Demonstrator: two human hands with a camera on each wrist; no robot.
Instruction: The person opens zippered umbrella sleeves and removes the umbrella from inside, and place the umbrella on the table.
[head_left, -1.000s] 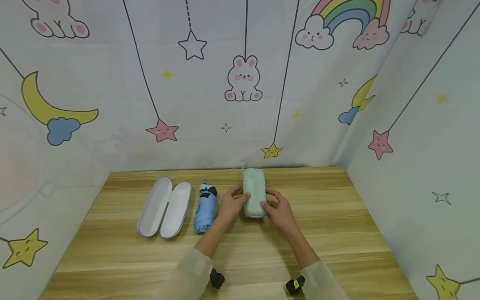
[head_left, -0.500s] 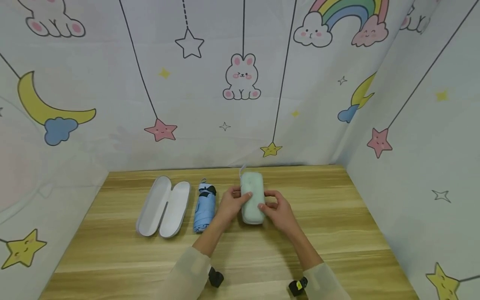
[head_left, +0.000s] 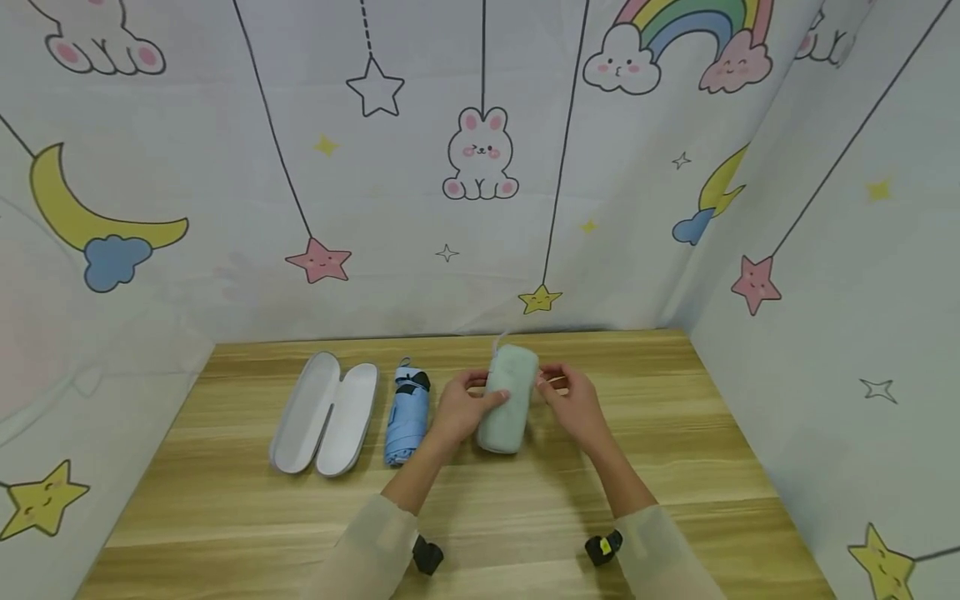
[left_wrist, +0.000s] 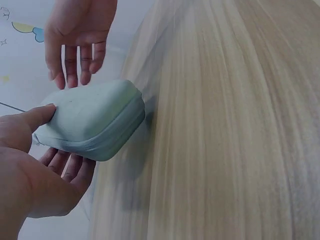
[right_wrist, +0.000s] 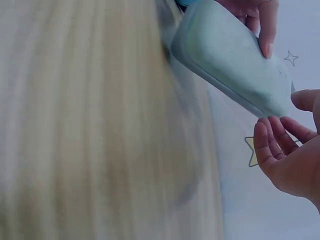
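Note:
A pale green oblong case (head_left: 507, 408) with rounded corners tilts just above the table, a thin pale loop at its far end. My left hand (head_left: 460, 409) grips its left side; in the left wrist view the thumb presses one face and the fingers lie under the other. A seam runs round the side of the case (left_wrist: 95, 120). Beside its right edge is my right hand (head_left: 573, 406), fingers loosely bent and holding nothing. In the right wrist view, the right fingertips (right_wrist: 270, 122) are at or very near the end of the case; contact is hard to tell.
Left of the hands lies a folded blue umbrella (head_left: 408, 421) with a black band. Further left, a white hinged glasses case (head_left: 327, 417) lies open. A patterned cloth (head_left: 405, 183) hangs behind the wooden table (head_left: 660, 467).
The green case came slightly nearer, then turned so its far end leans right. The right hand let go of its edge and moved right; the left hand kept its grip.

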